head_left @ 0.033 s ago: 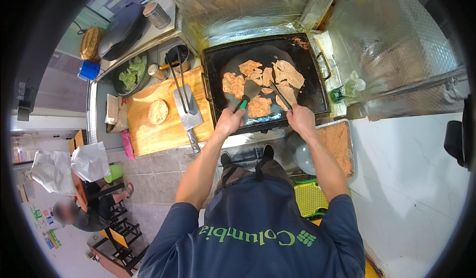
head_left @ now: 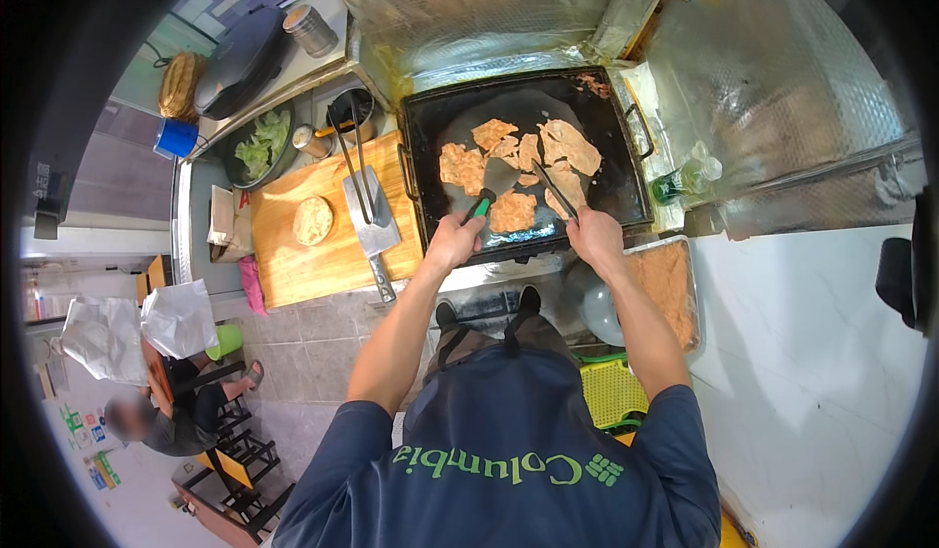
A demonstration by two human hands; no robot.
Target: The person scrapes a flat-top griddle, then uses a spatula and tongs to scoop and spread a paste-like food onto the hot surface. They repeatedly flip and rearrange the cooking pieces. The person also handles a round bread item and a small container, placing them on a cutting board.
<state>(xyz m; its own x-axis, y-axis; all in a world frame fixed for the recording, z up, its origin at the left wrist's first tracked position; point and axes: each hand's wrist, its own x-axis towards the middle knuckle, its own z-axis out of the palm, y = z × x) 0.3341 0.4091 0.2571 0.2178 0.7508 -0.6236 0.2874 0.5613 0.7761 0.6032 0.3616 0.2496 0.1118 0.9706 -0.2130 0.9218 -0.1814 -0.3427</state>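
On a black square griddle (head_left: pixel 440 108) lie several pieces of browned flat meat (head_left: pixel 569 146). My left hand (head_left: pixel 455 241) is closed around the green and black handle of a spatula (head_left: pixel 500 175). Its dark blade rests among the pieces, beside a lone piece (head_left: pixel 513 212) near the front. My right hand (head_left: pixel 594 237) grips a slim dark tool (head_left: pixel 554 190), whose kind I cannot make out. The tool's tip points in toward the middle of the griddle, over a pale piece at the right.
Left of the griddle, a wooden board (head_left: pixel 284 225) carries a round flatbread (head_left: pixel 313 220), a cleaver (head_left: pixel 377 240) and black tongs (head_left: pixel 354 172). Behind it sits a bowl of lettuce (head_left: pixel 262 145). A tray of raw meat (head_left: pixel 665 289) stands at the right. A person (head_left: pixel 181 421) sits far left.
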